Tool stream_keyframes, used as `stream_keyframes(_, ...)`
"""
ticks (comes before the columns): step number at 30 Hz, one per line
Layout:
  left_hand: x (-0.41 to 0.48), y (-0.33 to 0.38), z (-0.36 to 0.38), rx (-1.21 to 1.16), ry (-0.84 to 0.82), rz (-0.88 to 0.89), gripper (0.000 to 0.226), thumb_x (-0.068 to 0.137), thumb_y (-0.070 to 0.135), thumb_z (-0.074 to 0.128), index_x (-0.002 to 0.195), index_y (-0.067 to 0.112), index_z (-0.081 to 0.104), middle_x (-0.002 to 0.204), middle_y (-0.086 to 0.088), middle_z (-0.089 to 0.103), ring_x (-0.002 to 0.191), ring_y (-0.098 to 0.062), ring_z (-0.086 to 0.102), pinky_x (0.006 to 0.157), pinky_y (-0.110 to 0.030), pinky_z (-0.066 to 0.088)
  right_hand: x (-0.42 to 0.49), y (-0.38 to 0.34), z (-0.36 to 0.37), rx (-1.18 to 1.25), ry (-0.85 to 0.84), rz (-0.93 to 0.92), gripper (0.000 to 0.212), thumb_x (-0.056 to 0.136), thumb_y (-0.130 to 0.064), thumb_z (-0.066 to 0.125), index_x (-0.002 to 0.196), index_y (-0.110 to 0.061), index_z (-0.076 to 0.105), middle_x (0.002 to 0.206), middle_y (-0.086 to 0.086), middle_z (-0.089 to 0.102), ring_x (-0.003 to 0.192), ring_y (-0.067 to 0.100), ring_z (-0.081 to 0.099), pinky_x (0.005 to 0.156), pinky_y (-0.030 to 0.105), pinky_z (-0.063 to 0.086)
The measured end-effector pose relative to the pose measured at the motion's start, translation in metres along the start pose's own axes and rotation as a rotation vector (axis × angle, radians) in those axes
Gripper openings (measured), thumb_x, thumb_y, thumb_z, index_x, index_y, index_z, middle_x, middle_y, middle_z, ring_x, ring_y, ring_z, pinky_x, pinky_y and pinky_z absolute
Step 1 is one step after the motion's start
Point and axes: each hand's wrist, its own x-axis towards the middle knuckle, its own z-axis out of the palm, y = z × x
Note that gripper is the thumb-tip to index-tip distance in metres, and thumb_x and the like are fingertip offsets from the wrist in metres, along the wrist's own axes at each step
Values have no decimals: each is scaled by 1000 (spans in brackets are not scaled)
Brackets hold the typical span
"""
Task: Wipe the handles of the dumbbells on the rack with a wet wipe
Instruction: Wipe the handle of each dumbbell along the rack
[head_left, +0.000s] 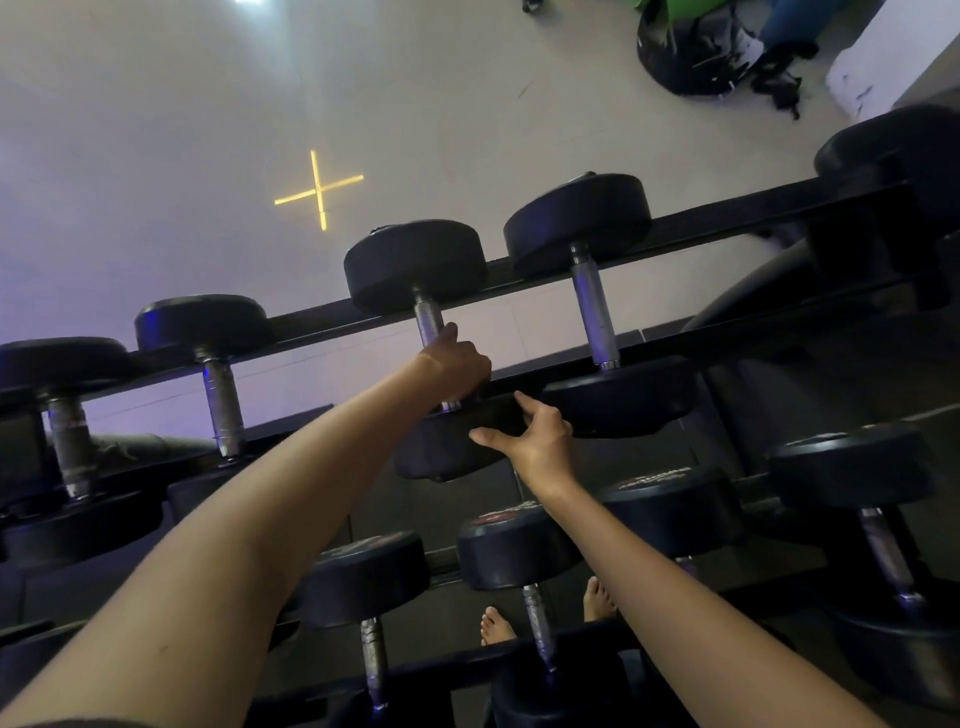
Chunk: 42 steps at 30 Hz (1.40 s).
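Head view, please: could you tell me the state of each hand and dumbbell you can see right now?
left hand: gripping the middle dumbbell's handle; no wipe visible.
right hand: fingers spread, resting on that dumbbell's near head.
middle dumbbell: lying across the rack, top tier.
neighbouring dumbbell: racked on the right, handle bare, untouched.

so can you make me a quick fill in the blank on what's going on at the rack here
1. The left hand has its grip round a top-tier dumbbell's ___.
2. The right hand rests on that dumbbell's near, ___-coloured head.
3. The cross on the floor is ___.
4. With no shoes or socks, the feet are ___.

Missing words: handle; black; yellow; bare.
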Motion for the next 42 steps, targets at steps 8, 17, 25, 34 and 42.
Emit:
stream_keyframes(8,-38,-11,25,-290,403,75,20,94,27,50,109,29,64,101,2,66,111,-16,49,96,-30,22,-2,-3,-1,-22,-13,-16,89,67,-38,82,141,-9,41,138,10,51,130,25,44,101,32,39)
stream_keyframes(17,-38,-11,41,-1375,1144,-727,10,90,15,61,90,19,69,90,3,71,84,-17,62,72,-31,48,7,-16,-8,-110,-37,42,86,64,-34,85,136,-8,47,133,11,55,124,25,50,99,32,42)
stream_keyframes(25,-11,3,21,-1671,1127,-853,20,88,5,58,104,3,68,112,-10,54,93,-13,48,77,-6,34,10,-6,-3,-58,3,63,89,58,-37,86,136,-13,48,133,10,55,124,26,50,101,40,45)
stream_keyframes(34,11,-5,34,-2049,1169,-992,7,88,9,60,89,13,65,89,-3,64,79,-14,56,65,-12,43,10,-2,-3,-29,5,54,92,57,-36,87,136,-11,48,133,9,55,127,24,48,103,39,43)
stream_keyframes(42,10,-15,47,-2991,835,-859,23,94,6,49,76,18,57,77,0,61,68,-13,55,55,-21,48,7,-2,-4,-15,16,39,89,57,-35,87,134,-12,50,130,9,58,126,23,48,103,40,43)
